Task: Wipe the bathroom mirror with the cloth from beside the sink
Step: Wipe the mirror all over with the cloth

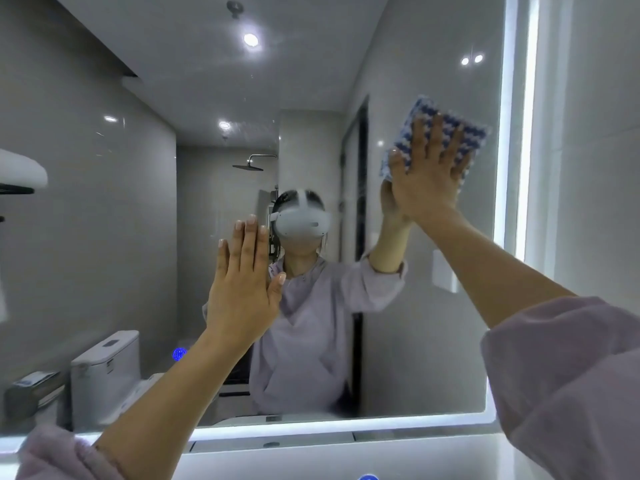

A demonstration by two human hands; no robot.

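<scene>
A blue-and-white cloth [446,133] is pressed flat against the mirror [415,323] by the right hand [427,178], fingers straight and spread, near the lit right edge. The left hand [242,289] is laid flat on the glass, lower and well apart. A toilet [107,375] is reflected at lower left.

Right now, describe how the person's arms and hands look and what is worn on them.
The left sleeve and right sleeve are pale lilac, fleecy fabric, pushed well up the arms. The left hand and right hand are ungloved, with longish pale nails.
</scene>
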